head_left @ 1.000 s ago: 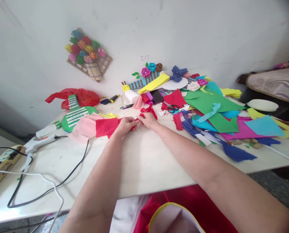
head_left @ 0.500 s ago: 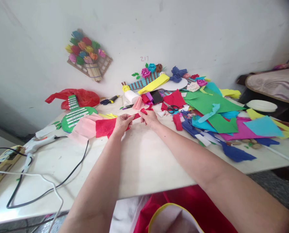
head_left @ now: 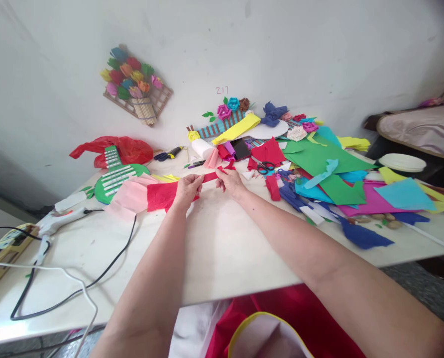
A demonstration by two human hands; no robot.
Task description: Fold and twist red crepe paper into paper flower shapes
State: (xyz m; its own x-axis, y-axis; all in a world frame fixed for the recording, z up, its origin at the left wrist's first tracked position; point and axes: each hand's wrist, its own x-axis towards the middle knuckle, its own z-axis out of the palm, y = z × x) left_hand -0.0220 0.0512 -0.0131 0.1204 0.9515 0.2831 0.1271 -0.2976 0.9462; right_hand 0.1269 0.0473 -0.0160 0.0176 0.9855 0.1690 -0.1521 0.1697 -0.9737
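Observation:
A narrow red crepe paper strip [head_left: 209, 176] stretches between my two hands above the table. My left hand [head_left: 188, 190] pinches its left end. The fingers of my right hand [head_left: 229, 183] are closed on the other end, most of which they hide. Left of my left hand lies a wider red crepe paper piece [head_left: 161, 195], partly covered by that hand. It borders a pale pink crepe paper sheet [head_left: 128, 196]. To the right of my right hand are a small red paper scrap [head_left: 272, 188] and black-handled scissors [head_left: 266, 167] beside more red paper [head_left: 269, 149].
A glue gun [head_left: 63, 219] with a black cord [head_left: 106, 271] and a power strip [head_left: 5, 253] occupy the left side. Coloured paper sheets [head_left: 326, 154] pile up at right. A green guitar-shaped craft [head_left: 119, 179] and pliers [head_left: 169, 154] stand farther back. The table's front edge [head_left: 240, 294] is near me.
The red strip between my hands looks straighter, and a little more of it shows. My right fingers have shifted slightly on its end; the rest looks the same.

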